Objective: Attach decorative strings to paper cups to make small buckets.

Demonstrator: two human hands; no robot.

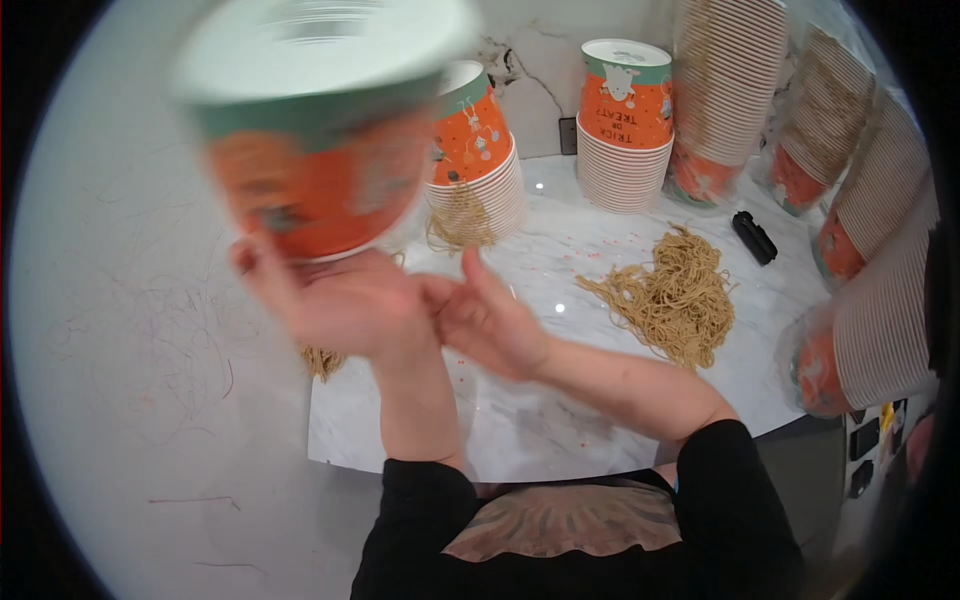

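My left hand [340,300] holds up an orange paper bucket [320,190] with a green band, its white base facing up. The bucket is close and smeared by motion; my palm and thumb are at its lower end. My right hand [495,320] is beside the left wrist, fingers stretched out and apart, with nothing seen in it. Whether the two hands touch, I cannot tell. Behind them stands a stack of upturned buckets [475,135], with a bunch of tan strings [460,215] against its side. A small tan bundle [322,362] hangs at the table's left edge.
A heap of tan string [680,300] lies on the marbled white table [400,430]. Behind it is another bucket stack [625,125]. Several bucket stacks in clear plastic [725,90] line the right side. A small black object [754,238] lies near them. Tiny red bits are scattered about.
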